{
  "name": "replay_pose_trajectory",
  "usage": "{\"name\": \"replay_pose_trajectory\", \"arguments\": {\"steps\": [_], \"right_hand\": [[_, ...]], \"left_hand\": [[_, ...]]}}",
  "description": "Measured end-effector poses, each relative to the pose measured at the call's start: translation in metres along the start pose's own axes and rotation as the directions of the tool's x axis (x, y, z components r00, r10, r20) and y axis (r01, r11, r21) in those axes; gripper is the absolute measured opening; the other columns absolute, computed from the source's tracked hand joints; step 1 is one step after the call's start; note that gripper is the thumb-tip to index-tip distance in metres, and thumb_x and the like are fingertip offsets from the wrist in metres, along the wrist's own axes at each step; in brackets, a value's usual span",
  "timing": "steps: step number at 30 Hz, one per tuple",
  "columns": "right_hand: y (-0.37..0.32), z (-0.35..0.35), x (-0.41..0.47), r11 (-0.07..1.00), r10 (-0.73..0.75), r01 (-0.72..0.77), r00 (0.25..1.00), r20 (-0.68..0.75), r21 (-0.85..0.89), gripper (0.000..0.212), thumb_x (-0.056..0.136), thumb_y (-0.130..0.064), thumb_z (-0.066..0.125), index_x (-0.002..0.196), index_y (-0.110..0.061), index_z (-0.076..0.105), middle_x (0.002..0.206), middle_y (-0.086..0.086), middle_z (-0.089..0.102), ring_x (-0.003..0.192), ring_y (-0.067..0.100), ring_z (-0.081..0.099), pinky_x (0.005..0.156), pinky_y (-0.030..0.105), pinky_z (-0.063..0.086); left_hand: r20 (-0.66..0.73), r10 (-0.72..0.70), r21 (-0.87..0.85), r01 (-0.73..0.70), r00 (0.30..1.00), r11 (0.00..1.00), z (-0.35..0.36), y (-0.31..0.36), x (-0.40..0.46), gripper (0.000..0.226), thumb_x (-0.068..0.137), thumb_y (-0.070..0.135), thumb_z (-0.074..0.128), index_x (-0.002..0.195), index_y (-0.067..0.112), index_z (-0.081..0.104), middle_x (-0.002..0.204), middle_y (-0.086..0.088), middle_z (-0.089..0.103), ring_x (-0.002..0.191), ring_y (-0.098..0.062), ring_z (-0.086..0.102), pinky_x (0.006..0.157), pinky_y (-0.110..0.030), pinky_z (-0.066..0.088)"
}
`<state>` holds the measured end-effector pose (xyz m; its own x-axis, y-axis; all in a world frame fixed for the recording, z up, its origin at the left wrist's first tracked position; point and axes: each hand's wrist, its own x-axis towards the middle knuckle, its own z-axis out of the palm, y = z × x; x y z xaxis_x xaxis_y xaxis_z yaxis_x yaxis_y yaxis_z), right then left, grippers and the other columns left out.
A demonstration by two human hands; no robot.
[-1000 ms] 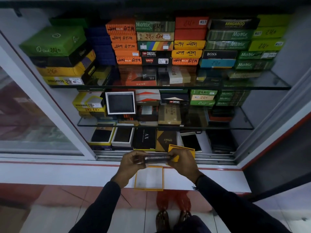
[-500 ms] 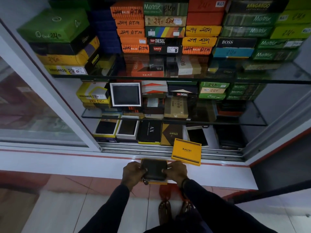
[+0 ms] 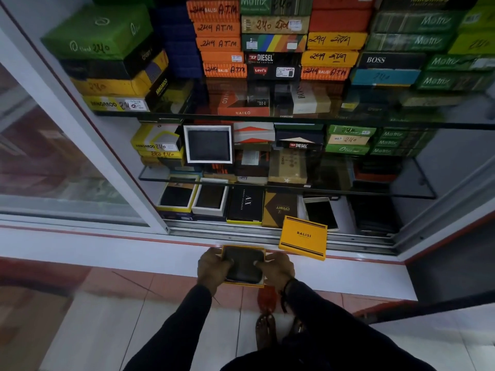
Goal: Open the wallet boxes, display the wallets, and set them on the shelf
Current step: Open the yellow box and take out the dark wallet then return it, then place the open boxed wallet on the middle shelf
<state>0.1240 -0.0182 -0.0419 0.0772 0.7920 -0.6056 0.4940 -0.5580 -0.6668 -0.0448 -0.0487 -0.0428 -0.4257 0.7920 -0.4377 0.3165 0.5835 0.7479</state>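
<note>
A dark wallet lies flat inside a yellow box base on the white ledge. My left hand grips the wallet's left edge and my right hand grips its right edge. The box's yellow BALISI lid leans on the sliding-door track to the right. On the bottom shelf two open boxes show dark wallets, one yellow-rimmed and one white-rimmed. A white-framed box with a wallet stands on the middle glass shelf.
Stacks of shut wallet boxes fill the top shelf and the back of the middle one. A black AX box, a brown box and a phone lie on the bottom shelf. The sliding glass door stands at left. My sandalled feet are on the tiled floor.
The wallet, held on edge above the empty box base a second ago, now lies flat in the base. The yellow lid left my right hand and leans on the track.
</note>
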Motion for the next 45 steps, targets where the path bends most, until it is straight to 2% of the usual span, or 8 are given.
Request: {"name": "replay_pose_trajectory", "arguments": {"steps": [7, 11, 17, 23, 30, 36, 40, 45], "right_hand": [[-0.043, -0.018, 0.014, 0.935, -0.172, 0.205, 0.976, -0.135, 0.289, 0.045, 0.032, -0.056, 0.087, 0.069, -0.038, 0.070, 0.078, -0.001, 0.074, 0.083, 0.026, 0.074, 0.072, 0.051, 0.063], [-0.094, -0.075, -0.023, 0.862, -0.268, 0.350, 0.929, -0.256, 0.368, 0.033, 0.054, -0.028, 0.095, 0.073, -0.019, 0.070, 0.074, 0.005, 0.075, 0.080, 0.026, 0.073, 0.077, 0.052, 0.062], [-0.139, -0.153, -0.032, 0.799, -0.298, 0.462, 0.861, -0.413, 0.385, 0.027, 0.065, -0.022, 0.092, 0.083, -0.022, 0.071, 0.072, 0.003, 0.071, 0.077, 0.022, 0.071, 0.077, 0.052, 0.063], [-0.168, -0.176, 0.009, 0.818, -0.261, 0.465, 0.824, -0.503, 0.337, 0.028, 0.060, -0.022, 0.093, 0.078, -0.025, 0.071, 0.066, -0.006, 0.071, 0.075, 0.017, 0.071, 0.083, 0.046, 0.062], [-0.196, -0.169, 0.060, 0.861, -0.272, 0.439, 0.825, -0.495, 0.258, 0.025, 0.064, -0.017, 0.091, 0.082, -0.022, 0.074, 0.081, 0.000, 0.075, 0.084, 0.017, 0.071, 0.083, 0.028, 0.058], [-0.202, -0.167, 0.080, 0.857, -0.310, 0.462, 0.815, -0.489, 0.226, 0.031, 0.066, -0.005, 0.088, 0.078, -0.027, 0.069, 0.076, 0.001, 0.073, 0.080, 0.019, 0.073, 0.082, 0.035, 0.062], [-0.204, -0.168, 0.074, 0.848, -0.281, 0.437, 0.850, -0.446, 0.299, 0.030, 0.071, 0.003, 0.082, 0.092, -0.017, 0.074, 0.092, 0.004, 0.075, 0.090, 0.018, 0.072, 0.061, 0.019, 0.053], [-0.190, -0.171, 0.066, 0.874, -0.274, 0.405, 0.867, -0.417, 0.269, 0.039, 0.069, -0.005, 0.085, 0.105, -0.014, 0.073, 0.093, -0.003, 0.074, 0.095, 0.011, 0.068, 0.063, 0.009, 0.045]], "left_hand": [[-0.249, 0.225, -0.100, -0.256, 0.942, 0.961, -0.046, 0.061, -0.021, 0.032, 0.077, 0.010, 0.082, 0.099, 0.021, 0.062, 0.100, -0.002, 0.068, 0.095, -0.021, 0.064, 0.066, -0.024, 0.052], [-0.277, 0.391, -0.148, -0.441, 0.878, 0.885, -0.055, 0.124, -0.032, 0.035, 0.075, 0.010, 0.085, 0.102, 0.019, 0.065, 0.093, 0.008, 0.069, 0.085, -0.010, 0.067, 0.066, -0.025, 0.058], [-0.281, 0.531, -0.141, -0.581, 0.800, 0.801, -0.040, 0.213, -0.033, 0.039, 0.075, 0.019, 0.087, 0.107, 0.023, 0.065, 0.092, 0.012, 0.068, 0.084, -0.001, 0.064, 0.069, -0.025, 0.058], [-0.205, 0.537, -0.064, -0.559, 0.818, 0.827, -0.015, 0.258, 0.002, 0.027, 0.081, 0.016, 0.083, 0.104, 0.016, 0.070, 0.092, 0.004, 0.072, 0.075, -0.004, 0.068, 0.045, -0.005, 0.047], [-0.263, 0.494, 0.130, -0.477, 0.829, 0.869, -0.003, 0.275, 0.053, 0.020, 0.083, 0.024, 0.081, 0.100, 0.016, 0.076, 0.099, -0.004, 0.078, 0.092, -0.022, 0.074, 0.081, -0.037, 0.063], [-0.291, 0.520, 0.200, -0.480, 0.803, 0.854, 0.003, 0.272, 0.069, 0.022, 0.085, 0.029, 0.078, 0.103, 0.017, 0.073, 0.101, -0.002, 0.074, 0.091, -0.021, 0.072, 0.079, -0.036, 0.062], [-0.294, 0.535, 0.197, -0.498, 0.792, 0.845, 0.004, 0.268, 0.065, 0.027, 0.086, 0.026, 0.077, 0.110, 0.017, 0.068, 0.108, -0.004, 0.072, 0.098, -0.022, 0.071, 0.082, -0.038, 0.063], [-0.302, 0.572, 0.208, -0.532, 0.763, 0.821, 0.001, 0.259, 0.050, 0.028, 0.087, 0.023, 0.077, 0.111, 0.015, 0.067, 0.110, -0.008, 0.073, 0.098, -0.025, 0.073, 0.082, -0.036, 0.063]]}}
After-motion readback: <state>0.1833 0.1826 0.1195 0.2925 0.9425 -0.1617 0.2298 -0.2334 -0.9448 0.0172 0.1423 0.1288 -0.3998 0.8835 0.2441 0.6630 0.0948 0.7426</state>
